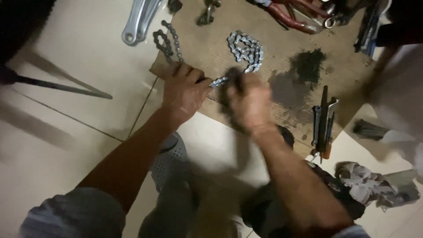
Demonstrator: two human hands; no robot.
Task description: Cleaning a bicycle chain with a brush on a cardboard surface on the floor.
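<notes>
- Left hand (184, 90) clenched on silver chain (245, 49); could slip, greasy links.
- Right hand (246, 100) blurred, grip untellable; pinch risk.
- Oil stain (299, 72) at 3 o'clock: smearing.

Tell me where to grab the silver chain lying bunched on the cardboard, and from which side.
Grip the silver chain at the straight run that trails out of the pile toward the left hand, coming from the near edge of the cardboard. That stretch lies flat and single, so fingers can likely pinch it across its side plates, while the heap behind is looped over itself. The right hand is too blurred to judge its hold.
</notes>
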